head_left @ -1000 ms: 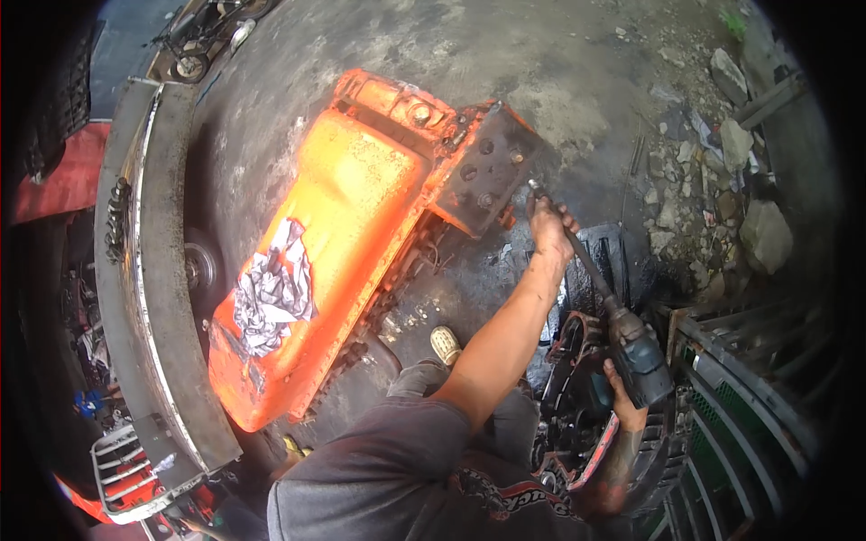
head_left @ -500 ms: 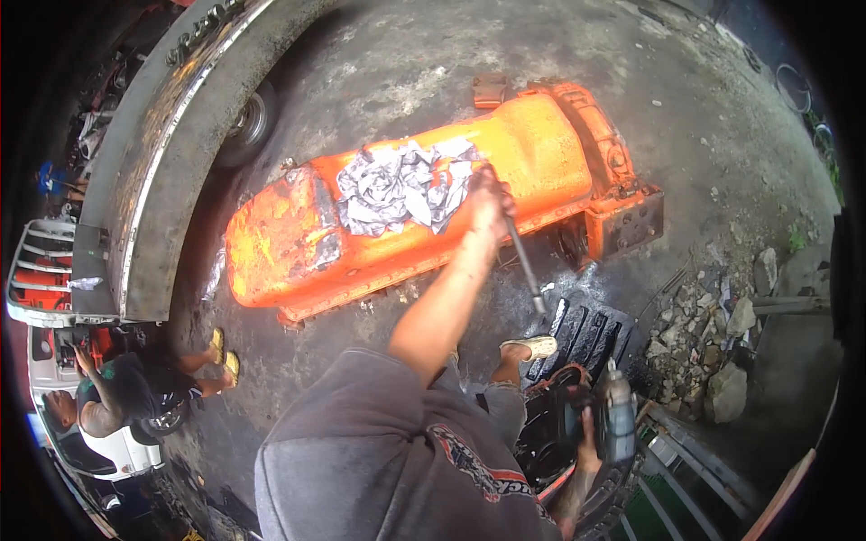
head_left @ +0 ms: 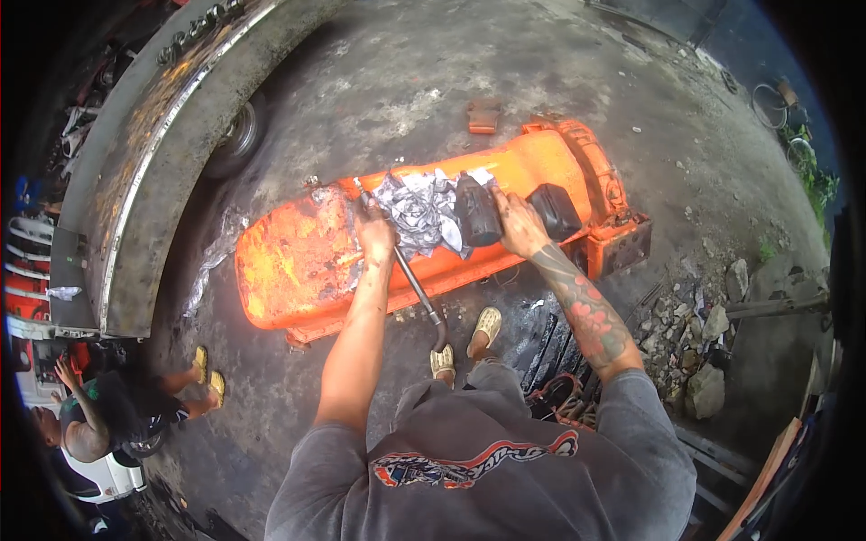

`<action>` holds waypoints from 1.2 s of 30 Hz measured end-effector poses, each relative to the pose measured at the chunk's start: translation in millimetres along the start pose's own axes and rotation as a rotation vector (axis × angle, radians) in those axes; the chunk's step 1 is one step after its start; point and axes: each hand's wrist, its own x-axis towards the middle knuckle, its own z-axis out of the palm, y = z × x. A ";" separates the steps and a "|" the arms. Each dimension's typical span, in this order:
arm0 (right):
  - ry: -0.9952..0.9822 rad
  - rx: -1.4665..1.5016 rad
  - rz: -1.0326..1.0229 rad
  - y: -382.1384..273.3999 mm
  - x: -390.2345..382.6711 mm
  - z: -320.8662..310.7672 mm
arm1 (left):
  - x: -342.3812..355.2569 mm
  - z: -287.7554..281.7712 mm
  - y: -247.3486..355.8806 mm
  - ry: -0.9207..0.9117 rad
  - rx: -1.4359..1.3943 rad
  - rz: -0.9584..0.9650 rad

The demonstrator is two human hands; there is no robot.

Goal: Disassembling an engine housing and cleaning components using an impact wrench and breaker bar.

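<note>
My left hand (head_left: 374, 236) is closed round a long dark metal bar (head_left: 419, 293) with a bent lower end, held slantwise over the front of a large orange metal casing (head_left: 293, 248). Its pale upper tip points away from me. In my right hand (head_left: 520, 227) is a dark cordless impact wrench (head_left: 478, 216). My fingers wrap its handle, with the body on the left and the block-shaped battery on the right. The tool is above or resting on the casing; I cannot tell which. A crumpled grey-white heap (head_left: 415, 209), cloth or plastic, lies between my hands on the casing.
A small orange part (head_left: 484, 115) lies beyond the casing. Stone rubble (head_left: 699, 347) and a dark ribbed mat (head_left: 546, 347) are at right. A long metal vehicle bed (head_left: 167, 180) with a wheel stands at left. Another person (head_left: 113, 392) is at lower left.
My right hand has brought the impact wrench up from low right to the casing. My left hand, holding the bar, has moved left across the crumpled heap.
</note>
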 end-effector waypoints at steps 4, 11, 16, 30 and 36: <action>-0.044 -0.041 -0.007 45.0 80.2 62.2 | 47.0 41.3 -24.6 0.118 0.706 0.211; -0.095 -0.045 -0.048 63.3 85.4 135.5 | 94.6 64.3 -63.6 -0.114 1.506 -0.047; 0.044 0.039 -0.047 55.3 84.0 111.3 | 101.8 58.1 -80.1 -0.053 1.683 0.125; 0.623 1.780 1.547 95.8 -211.9 148.5 | -45.7 124.8 -67.7 -0.831 0.783 0.443; 0.850 1.842 1.458 159.7 -248.7 157.8 | -103.6 195.1 -148.2 -1.265 0.670 -0.301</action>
